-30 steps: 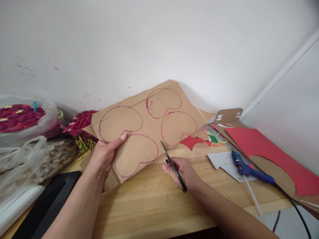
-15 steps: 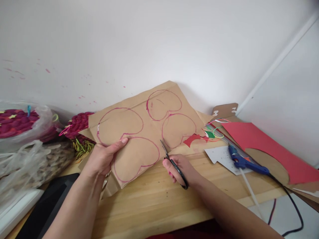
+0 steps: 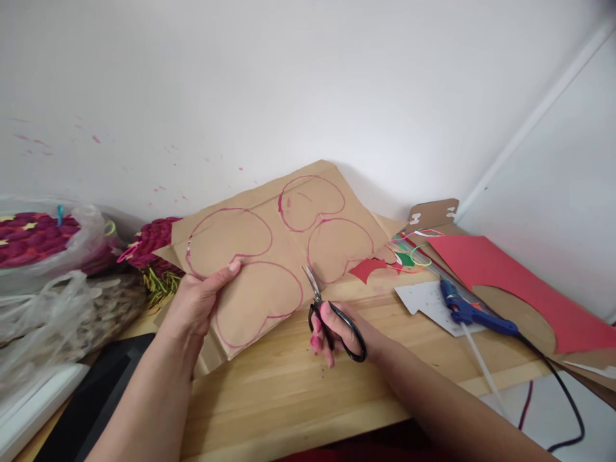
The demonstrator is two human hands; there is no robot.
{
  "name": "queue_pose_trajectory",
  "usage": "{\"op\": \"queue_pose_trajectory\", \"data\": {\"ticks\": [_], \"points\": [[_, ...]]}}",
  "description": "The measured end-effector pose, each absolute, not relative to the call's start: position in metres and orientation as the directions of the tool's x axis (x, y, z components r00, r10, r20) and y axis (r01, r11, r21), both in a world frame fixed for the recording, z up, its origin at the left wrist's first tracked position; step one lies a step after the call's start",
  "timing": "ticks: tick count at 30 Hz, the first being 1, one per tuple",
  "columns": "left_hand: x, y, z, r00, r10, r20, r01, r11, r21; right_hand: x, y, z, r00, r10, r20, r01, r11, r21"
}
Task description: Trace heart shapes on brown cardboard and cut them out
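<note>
left hand closed on brown cardboard sheet, mid-frame, thumb on top; sheet has 4 purple outlines. right hand, lower center, curled on black-handled scissors, tips overlapping sheet in view. blue glue gun, red paper right of frame.

Right hand: rolling over since a second ago, now bringing more of its pink-stained fingers into sight.
Scissors: showing both black handle loops broadside (a second ago they were appearing almost edge-on), the two blade points now standing slightly apart.
Cardboard: shifting slightly leftward over the last half second.
Left hand: travelling leftward with it.
Camera: facing slightly farther right than a second ago, letting red fabric show at the bottom edge.
</note>
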State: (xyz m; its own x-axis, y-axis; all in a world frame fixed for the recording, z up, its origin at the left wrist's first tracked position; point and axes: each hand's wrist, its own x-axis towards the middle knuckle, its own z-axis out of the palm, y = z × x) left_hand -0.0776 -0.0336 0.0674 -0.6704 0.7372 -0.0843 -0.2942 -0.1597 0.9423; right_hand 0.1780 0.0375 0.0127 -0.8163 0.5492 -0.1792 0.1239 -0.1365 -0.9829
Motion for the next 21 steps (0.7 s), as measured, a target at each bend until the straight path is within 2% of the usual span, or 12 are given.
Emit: {"op": "queue_pose_trajectory", "data": {"ticks": [4,8,13,18,21], "points": [[-0.078,-0.035,0.07,-0.663,0.742,-0.099,-0.295,-0.138,0.946,0.181,0.039,0.012,-0.822,0.542,-0.173,0.119,-0.132,-0.984],[-0.072,-0.035,0.068,-0.63,0.756,-0.176,-0.35,-0.075,0.934,0.185,0.038,0.018,-0.792,0.574,-0.205,0.121,-0.182,-0.976],[-0.063,-0.033,0.063,-0.544,0.802,-0.246,-0.403,0.008,0.915,0.187,0.037,0.029,-0.764,0.62,-0.18,0.124,-0.133,-0.983],[-0.055,-0.034,0.062,-0.54,0.806,-0.241,-0.392,0.012,0.92,0.189,0.041,0.031,-0.752,0.648,-0.12,0.112,-0.054,-0.992],[-0.052,-0.036,0.063,-0.556,0.806,-0.205,-0.377,-0.025,0.926,0.188,0.043,0.029,-0.726,0.673,-0.145,0.156,-0.044,-0.987]]}}
